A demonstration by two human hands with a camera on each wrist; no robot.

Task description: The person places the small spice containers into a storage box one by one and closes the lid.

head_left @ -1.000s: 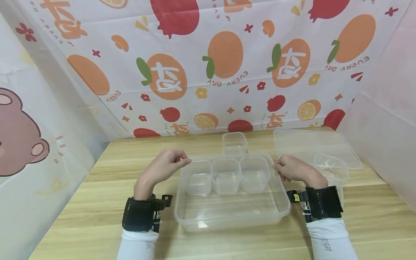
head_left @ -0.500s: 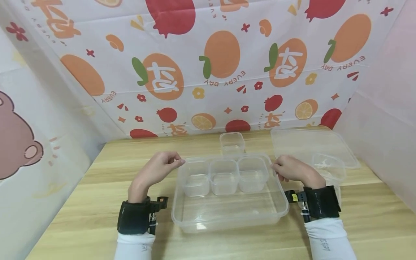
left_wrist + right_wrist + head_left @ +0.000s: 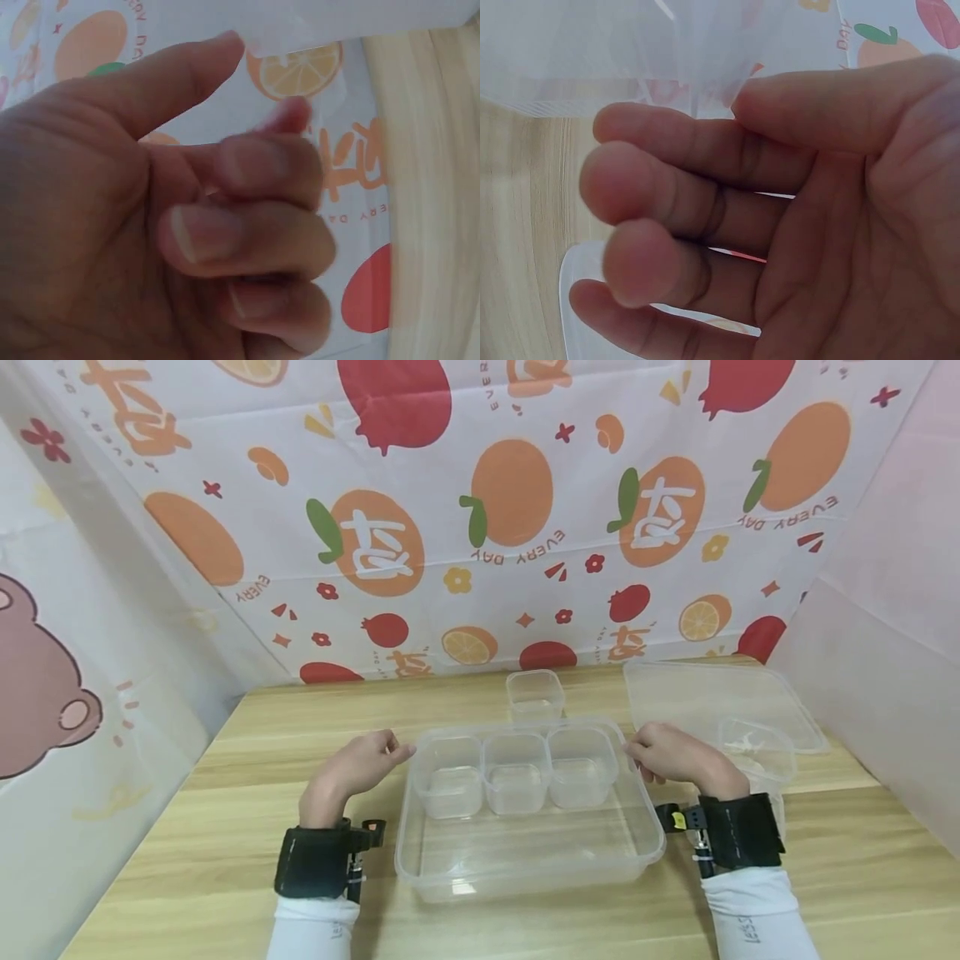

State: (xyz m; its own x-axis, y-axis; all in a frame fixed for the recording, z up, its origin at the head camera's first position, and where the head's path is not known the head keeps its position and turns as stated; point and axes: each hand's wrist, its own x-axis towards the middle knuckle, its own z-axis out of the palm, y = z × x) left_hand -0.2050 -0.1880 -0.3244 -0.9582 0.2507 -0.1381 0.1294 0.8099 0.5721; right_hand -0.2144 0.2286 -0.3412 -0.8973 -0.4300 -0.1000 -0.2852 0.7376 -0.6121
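Observation:
A large clear plastic container (image 3: 525,868) stands on the wooden table, with three small square clear cups (image 3: 517,781) in a row along its far side. Just outside its left rim is my left hand (image 3: 352,777), fingers curled. In the left wrist view a gap shows between thumb (image 3: 225,56) and index finger, with nothing in it. My right hand (image 3: 671,756) pinches the container's right rim near the far corner. In the right wrist view its thumb and index finger (image 3: 649,131) meet at the clear wall (image 3: 607,52), the other fingers curled below.
Behind the container stands another small clear cup (image 3: 535,697). A large flat translucent lid (image 3: 690,693) lies at the back right, with more clear cups (image 3: 772,752) beside my right wrist. A fruit-printed cloth (image 3: 510,585) hangs along the table's back edge.
My left hand has moved left and slightly down, off the rim, its thumb and index finger parting. The right hand stays at its rim. The container has not moved; the head view shifted slightly.

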